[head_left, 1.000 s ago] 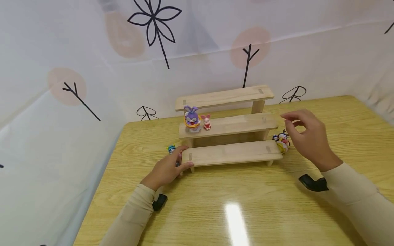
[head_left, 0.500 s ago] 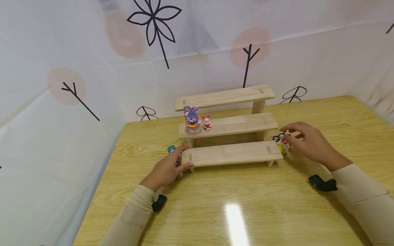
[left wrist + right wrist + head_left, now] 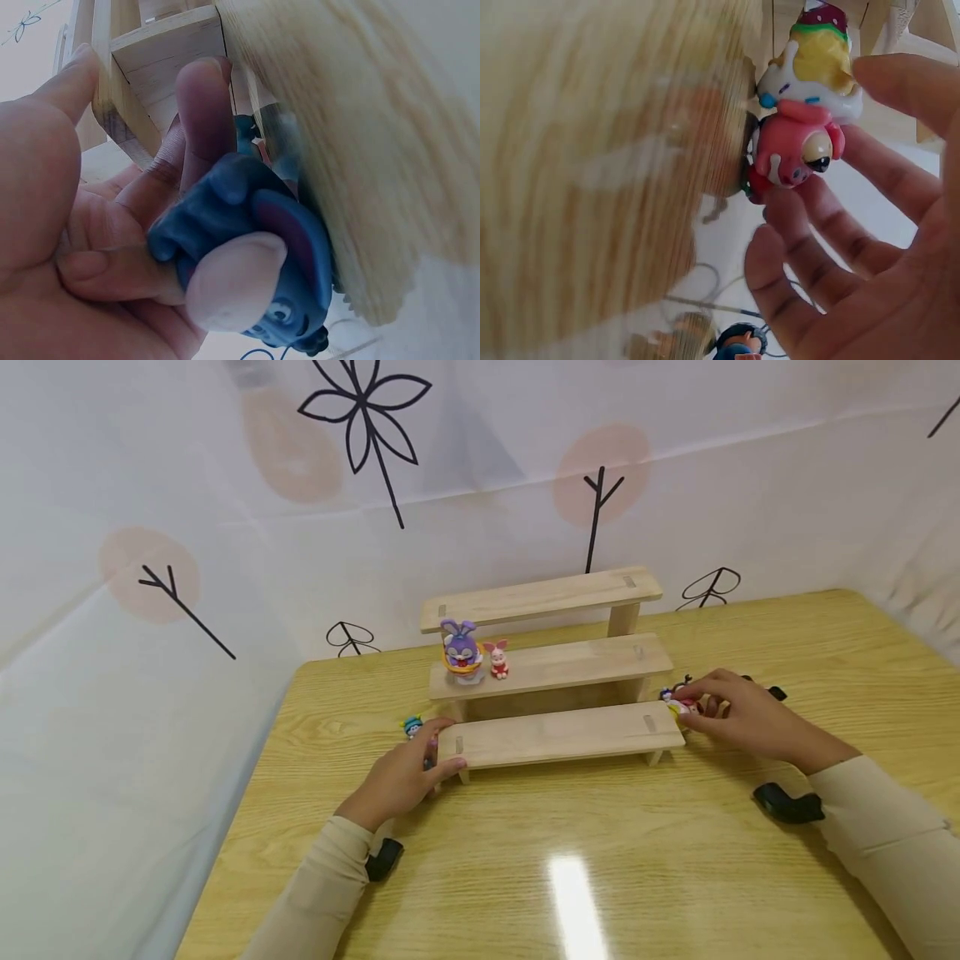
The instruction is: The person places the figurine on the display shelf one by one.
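A three-tier wooden display shelf (image 3: 558, 735) stands on the table. My left hand (image 3: 397, 777) grips the left end of its bottom tier, thumb at the front edge. Beside those fingers is a blue big-eared figurine (image 3: 247, 247); a small figurine with a teal cap (image 3: 413, 726) shows just behind the hand. At the shelf's right end my right hand (image 3: 750, 718) pinches a figurine (image 3: 806, 90) with yellow, white and pink parts between thumb and fingertips. On the middle tier sit a purple rabbit figurine (image 3: 462, 652) and a small pink pig figurine (image 3: 498, 660).
A dark object (image 3: 777, 693) lies behind my right hand. Near the bottom of the right wrist view is a dark-haired figurine (image 3: 739, 341). White patterned cloth (image 3: 480, 510) hangs behind the wooden table (image 3: 480, 860).
My right hand has come down and in toward the shelf's right end, and its fingers have closed on the figurine there. My left hand stays at the left end.
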A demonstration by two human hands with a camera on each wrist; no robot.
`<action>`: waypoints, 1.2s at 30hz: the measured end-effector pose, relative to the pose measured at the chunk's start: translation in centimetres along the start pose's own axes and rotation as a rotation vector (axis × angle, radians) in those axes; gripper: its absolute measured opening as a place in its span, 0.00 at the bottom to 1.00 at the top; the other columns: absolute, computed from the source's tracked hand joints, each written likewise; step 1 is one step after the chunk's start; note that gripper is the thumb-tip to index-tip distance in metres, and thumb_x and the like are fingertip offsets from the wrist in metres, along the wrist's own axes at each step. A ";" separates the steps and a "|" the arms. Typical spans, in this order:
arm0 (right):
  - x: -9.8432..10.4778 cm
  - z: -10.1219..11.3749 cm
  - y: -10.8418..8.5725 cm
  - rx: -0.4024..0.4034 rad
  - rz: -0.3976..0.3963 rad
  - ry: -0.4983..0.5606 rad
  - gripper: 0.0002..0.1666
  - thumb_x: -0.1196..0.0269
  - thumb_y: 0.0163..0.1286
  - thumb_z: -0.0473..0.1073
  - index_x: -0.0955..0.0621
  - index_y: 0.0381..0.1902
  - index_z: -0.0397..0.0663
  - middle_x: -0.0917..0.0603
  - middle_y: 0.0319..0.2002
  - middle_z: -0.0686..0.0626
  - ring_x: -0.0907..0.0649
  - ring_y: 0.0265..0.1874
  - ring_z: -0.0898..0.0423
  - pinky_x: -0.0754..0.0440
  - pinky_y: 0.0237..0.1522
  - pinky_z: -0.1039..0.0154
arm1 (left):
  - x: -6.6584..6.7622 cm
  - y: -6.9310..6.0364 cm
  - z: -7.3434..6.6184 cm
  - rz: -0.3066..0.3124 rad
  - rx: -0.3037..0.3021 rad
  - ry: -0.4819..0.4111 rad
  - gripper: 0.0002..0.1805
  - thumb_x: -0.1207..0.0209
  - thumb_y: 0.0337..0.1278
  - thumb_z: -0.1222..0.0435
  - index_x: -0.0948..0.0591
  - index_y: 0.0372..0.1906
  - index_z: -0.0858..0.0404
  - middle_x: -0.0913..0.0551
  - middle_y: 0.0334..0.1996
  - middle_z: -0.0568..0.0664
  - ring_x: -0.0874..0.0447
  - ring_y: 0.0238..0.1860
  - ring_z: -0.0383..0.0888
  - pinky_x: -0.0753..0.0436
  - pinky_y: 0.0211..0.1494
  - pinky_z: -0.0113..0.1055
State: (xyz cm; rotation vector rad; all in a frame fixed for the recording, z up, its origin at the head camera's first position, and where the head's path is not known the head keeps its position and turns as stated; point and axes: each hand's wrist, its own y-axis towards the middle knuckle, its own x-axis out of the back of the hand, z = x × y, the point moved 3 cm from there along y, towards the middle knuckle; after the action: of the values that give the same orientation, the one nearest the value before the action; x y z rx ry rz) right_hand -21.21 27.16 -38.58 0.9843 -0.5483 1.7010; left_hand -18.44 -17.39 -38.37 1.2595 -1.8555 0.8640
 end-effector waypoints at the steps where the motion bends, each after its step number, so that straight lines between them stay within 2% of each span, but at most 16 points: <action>1: 0.0 0.0 0.0 -0.002 0.003 -0.007 0.20 0.35 0.71 0.46 0.18 0.57 0.44 0.23 0.47 0.42 0.25 0.32 0.62 0.26 0.30 0.66 | 0.0 0.0 0.0 0.000 0.001 0.000 0.36 0.44 0.67 0.42 0.40 0.76 0.44 0.18 0.38 0.43 0.25 0.23 0.39 0.28 0.29 0.36; 6: -0.2 -0.2 0.0 -0.006 0.012 -0.033 0.22 0.35 0.72 0.46 0.19 0.59 0.41 0.23 0.46 0.41 0.25 0.33 0.62 0.25 0.30 0.66 | 0.0 -0.1 0.1 0.008 0.006 -0.014 0.36 0.44 0.67 0.41 0.40 0.75 0.43 0.20 0.33 0.42 0.24 0.21 0.39 0.28 0.28 0.36; 11: 0.0 -0.3 0.1 -0.015 0.012 -0.054 0.22 0.35 0.72 0.46 0.20 0.59 0.41 0.22 0.46 0.40 0.20 0.38 0.53 0.23 0.32 0.64 | 0.0 -0.3 0.1 0.014 0.005 -0.020 0.36 0.44 0.67 0.41 0.40 0.75 0.43 0.20 0.32 0.42 0.22 0.21 0.38 0.27 0.28 0.36; 15: 0.1 -0.4 0.2 -0.040 0.025 -0.060 0.23 0.36 0.72 0.46 0.22 0.59 0.41 0.19 0.48 0.37 0.17 0.41 0.48 0.21 0.35 0.58 | 0.1 -0.3 0.1 0.010 0.002 -0.008 0.36 0.45 0.67 0.41 0.40 0.75 0.43 0.21 0.31 0.42 0.25 0.21 0.39 0.28 0.28 0.36; 19: 0.2 -0.6 0.4 -0.066 0.041 -0.062 0.25 0.35 0.72 0.47 0.25 0.61 0.40 0.18 0.50 0.32 0.16 0.40 0.48 0.20 0.36 0.54 | 0.2 -0.3 0.0 0.017 0.003 -0.011 0.37 0.45 0.67 0.40 0.41 0.76 0.43 0.19 0.32 0.42 0.23 0.22 0.38 0.27 0.29 0.36; 26: 0.5 -1.1 0.8 -0.079 0.037 -0.064 0.25 0.35 0.72 0.48 0.25 0.61 0.41 0.18 0.50 0.32 0.17 0.38 0.51 0.21 0.36 0.55 | 0.4 0.0 0.0 0.007 0.000 -0.001 0.37 0.46 0.67 0.40 0.41 0.76 0.44 0.18 0.38 0.44 0.24 0.23 0.39 0.27 0.29 0.36; 33: 0.7 -1.5 0.5 -0.134 -0.011 -0.090 0.22 0.36 0.70 0.47 0.22 0.55 0.39 0.20 0.35 0.42 0.26 0.29 0.54 0.31 0.30 0.60 | 0.0 0.3 0.3 0.022 -0.007 -0.020 0.37 0.46 0.67 0.39 0.41 0.76 0.43 0.20 0.33 0.43 0.24 0.22 0.39 0.27 0.29 0.36; 36: 0.9 -1.5 0.4 -0.146 -0.042 -0.104 0.22 0.35 0.68 0.46 0.21 0.53 0.38 0.22 0.32 0.45 0.29 0.28 0.55 0.33 0.28 0.62 | -0.1 0.3 0.3 0.025 0.000 -0.028 0.37 0.46 0.66 0.39 0.41 0.75 0.42 0.19 0.35 0.42 0.22 0.23 0.38 0.26 0.29 0.36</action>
State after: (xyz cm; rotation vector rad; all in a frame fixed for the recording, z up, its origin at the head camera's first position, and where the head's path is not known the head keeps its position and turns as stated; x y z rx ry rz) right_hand -22.19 28.66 -38.67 0.9750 -0.7055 1.5563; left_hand -18.73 -17.55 -38.66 1.2566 -1.8965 0.8635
